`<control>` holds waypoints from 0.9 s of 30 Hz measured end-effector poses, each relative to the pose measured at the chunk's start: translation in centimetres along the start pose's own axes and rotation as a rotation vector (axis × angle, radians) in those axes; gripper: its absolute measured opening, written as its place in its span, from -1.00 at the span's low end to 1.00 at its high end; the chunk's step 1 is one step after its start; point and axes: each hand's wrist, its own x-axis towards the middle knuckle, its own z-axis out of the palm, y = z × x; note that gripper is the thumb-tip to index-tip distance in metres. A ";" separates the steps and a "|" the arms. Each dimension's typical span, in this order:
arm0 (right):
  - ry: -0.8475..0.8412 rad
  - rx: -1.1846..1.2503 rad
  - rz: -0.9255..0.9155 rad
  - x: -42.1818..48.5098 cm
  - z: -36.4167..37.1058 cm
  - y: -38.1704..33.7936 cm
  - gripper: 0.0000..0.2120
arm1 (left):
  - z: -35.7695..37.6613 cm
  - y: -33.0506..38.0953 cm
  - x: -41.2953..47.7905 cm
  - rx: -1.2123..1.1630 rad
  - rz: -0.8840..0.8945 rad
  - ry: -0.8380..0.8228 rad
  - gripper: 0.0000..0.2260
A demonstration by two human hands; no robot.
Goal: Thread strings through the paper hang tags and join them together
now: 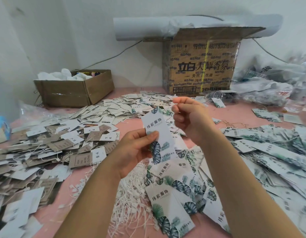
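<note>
My left hand pinches a long white hang tag with green leaf print, held upright above the pink table. Its thumb lies across the tag's middle. My right hand is raised just right of the tag's top end, with thumb and forefinger pinched together; a thin string between them is too faint to make out. A loose pile of white strings lies on the table below my hands. More leaf-print tags are heaped in front of me.
Small brown and white tags cover the table's left side, leaf-print tags the right. A low open carton stands at back left, a tall printed carton at back centre. Plastic bags lie at back right.
</note>
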 end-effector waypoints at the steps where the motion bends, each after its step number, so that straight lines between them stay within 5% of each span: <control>1: 0.023 -0.091 -0.026 0.0 -0.6 -0.3 -0.75 | -0.1 0.1 0.0 0.001 0.004 0.012 -0.73; 4: 0.009 -0.471 -0.122 -0.3 -1.4 -0.8 -0.76 | -0.4 0.3 0.0 -0.005 0.028 0.047 -0.85; 10: -0.310 -0.967 -0.106 -1.0 -0.2 0.0 -0.84 | 0.2 0.4 -0.1 0.018 0.052 0.065 -0.85; 19: -0.268 -0.790 -0.152 -1.0 0.6 1.1 -0.77 | 0.0 1.1 -0.2 0.029 0.129 0.090 -0.82; 27: -0.016 -0.776 -0.266 -0.6 0.2 0.5 -0.91 | 0.4 1.3 -0.5 0.207 0.195 0.084 -0.86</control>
